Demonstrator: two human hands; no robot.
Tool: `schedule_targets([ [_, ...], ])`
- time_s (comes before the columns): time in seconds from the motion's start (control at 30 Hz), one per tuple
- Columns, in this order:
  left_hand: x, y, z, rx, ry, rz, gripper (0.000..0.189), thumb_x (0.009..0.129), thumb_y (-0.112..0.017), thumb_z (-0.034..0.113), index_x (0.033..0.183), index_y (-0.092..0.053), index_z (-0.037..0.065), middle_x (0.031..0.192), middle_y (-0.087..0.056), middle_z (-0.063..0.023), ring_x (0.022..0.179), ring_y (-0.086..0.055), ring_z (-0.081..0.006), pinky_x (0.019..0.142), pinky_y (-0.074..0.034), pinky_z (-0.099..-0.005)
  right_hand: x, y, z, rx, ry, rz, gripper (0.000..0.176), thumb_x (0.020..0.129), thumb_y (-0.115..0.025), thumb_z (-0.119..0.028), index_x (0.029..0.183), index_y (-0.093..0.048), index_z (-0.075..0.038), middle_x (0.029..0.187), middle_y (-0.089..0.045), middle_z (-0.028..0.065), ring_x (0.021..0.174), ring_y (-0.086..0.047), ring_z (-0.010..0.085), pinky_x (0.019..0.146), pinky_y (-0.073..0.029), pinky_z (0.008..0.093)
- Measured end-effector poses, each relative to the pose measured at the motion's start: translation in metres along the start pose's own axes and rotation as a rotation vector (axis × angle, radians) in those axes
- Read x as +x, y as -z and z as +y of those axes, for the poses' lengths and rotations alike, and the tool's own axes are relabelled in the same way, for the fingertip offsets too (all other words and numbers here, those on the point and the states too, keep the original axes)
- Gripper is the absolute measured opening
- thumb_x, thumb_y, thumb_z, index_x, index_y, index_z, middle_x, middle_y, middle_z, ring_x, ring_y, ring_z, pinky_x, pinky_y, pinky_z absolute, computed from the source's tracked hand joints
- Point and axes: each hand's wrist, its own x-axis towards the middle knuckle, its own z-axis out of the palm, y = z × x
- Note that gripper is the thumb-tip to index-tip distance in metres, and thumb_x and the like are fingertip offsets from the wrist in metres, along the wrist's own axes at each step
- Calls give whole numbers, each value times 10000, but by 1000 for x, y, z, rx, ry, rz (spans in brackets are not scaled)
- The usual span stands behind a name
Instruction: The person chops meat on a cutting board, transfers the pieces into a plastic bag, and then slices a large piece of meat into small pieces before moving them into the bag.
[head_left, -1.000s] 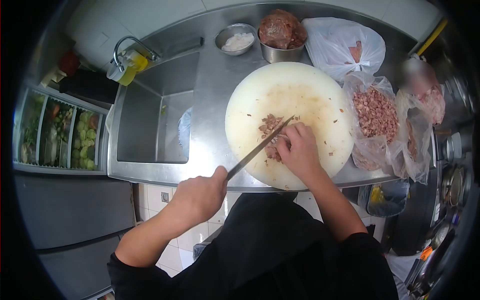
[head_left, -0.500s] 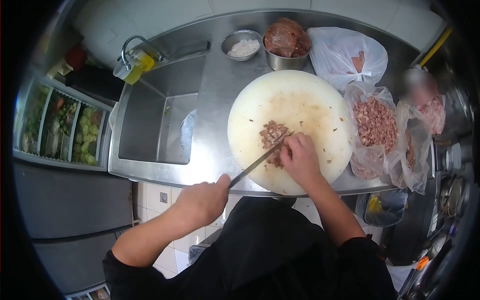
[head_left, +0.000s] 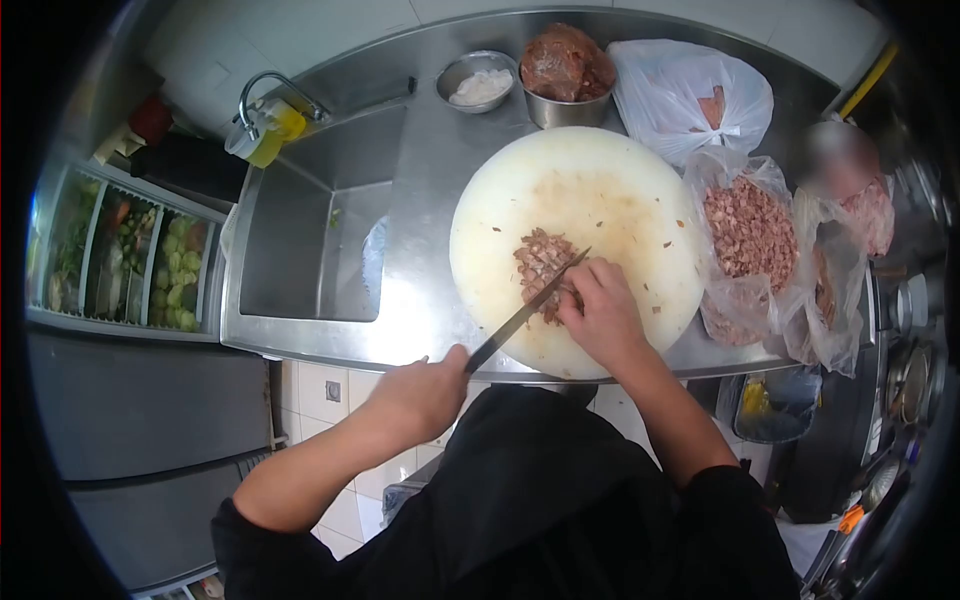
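At the centre of the round cutting board, a pile of chopped meat lies under the knife.

Change noted: half a second ago the blade lay lower across the pile, with its tip near the right hand's knuckles. It now crosses the pile's 4 o'clock edge, tip pointing to 2 o'clock, and more cut meat shows on its 10 o'clock side. A second ago the blade was set much as it is now. Judgement: one chopping stroke has been completed and another is under way, so the cutting continues and little uncut meat remains.

Grip: the left hand is closed around the knife handle, at 7 o'clock off the board's edge. The right hand rests at 5 o'clock of the pile, fingers curled down onto the meat beside the blade. Whether they pinch a piece or only press on it cannot be told.

Condition of the meat: small pinkish-brown dice, loosely heaped, with stray scraps across the board.

Surroundings: a bag of diced meat lies at 3 o'clock of the board, a steel bowl at 12 o'clock, and a sink at 9 o'clock.
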Motion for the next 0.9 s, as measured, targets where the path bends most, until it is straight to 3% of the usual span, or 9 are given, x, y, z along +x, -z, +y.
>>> schedule_targets([
  [0.2, 76, -4, 24, -77, -87, 155, 270, 1057, -447, 288, 1167, -460, 41, 833, -708, -253, 811, -683, -494, 770, -528, -601, -2, 10, -7, 107, -22, 15, 171, 803, -699, -55, 961, -633, -46, 971, -577, 129, 935, -588, 351, 814, -514, 442],
  [0.33, 7, 29, 26, 27, 20, 66, 234, 1048, -428, 244, 1181, -469, 56, 883, -721, -253, 874, -708, -463, 803, -542, -572, -8, 8, -2, 68, 8, 85, 160, 800, -703, -55, 946, -637, -52, 958, -576, 121, 911, -596, 343, 798, -519, 434],
  [0.4, -2, 8, 12, 54, 15, 13, 233, 1049, -426, 244, 1186, -470, 61, 885, -723, -257, 879, -710, -468, 808, -544, -571, -7, 2, 3, 8, 37, 101, 156, 801, -704, -57, 943, -641, -56, 951, -579, 119, 901, -599, 338, 792, -519, 429],
  [0.5, 31, -22, 18, 27, 19, 38, 237, 1056, -428, 259, 1160, -468, 50, 884, -722, -263, 882, -706, -479, 804, -542, -579, -9, -2, 1, -19, 52, 74, 147, 802, -704, -51, 938, -647, -60, 932, -582, 112, 897, -599, 331, 784, -515, 424],
  [0.6, 60, -10, 32, -31, -59, 118, 244, 1070, -428, 290, 1136, -463, 58, 834, -710, -247, 831, -694, -476, 762, -535, -589, -9, 8, 0, 11, 57, 58, 132, 804, -703, -53, 921, -642, -62, 919, -582, 107, 897, -597, 329, 783, -509, 433],
  [0.73, 28, 27, 44, 1, -8, 81, 221, 1053, -431, 240, 1148, -491, 49, 918, -729, -253, 907, -714, -456, 823, -547, -556, -9, 19, -8, -6, 14, 64, 137, 807, -711, -70, 926, -643, -67, 933, -585, 107, 907, -592, 332, 796, -502, 444],
  [0.83, -6, 18, 28, 94, 73, -58, 216, 1051, -439, 238, 1151, -489, 53, 924, -732, -251, 911, -717, -453, 829, -551, -554, -15, 15, -3, -38, -15, 1, 169, 806, -715, -63, 962, -651, -60, 955, -586, 112, 932, -588, 336, 815, -499, 444],
  [0.9, 14, -9, 20, 65, 34, -28, 233, 1058, -441, 267, 1148, -475, 54, 892, -726, -255, 886, -713, -461, 816, -549, -567, -19, 11, 1, -40, -7, -32, 175, 810, -712, -83, 973, -653, -64, 971, -584, 112, 935, -587, 336, 822, -497, 451],
])
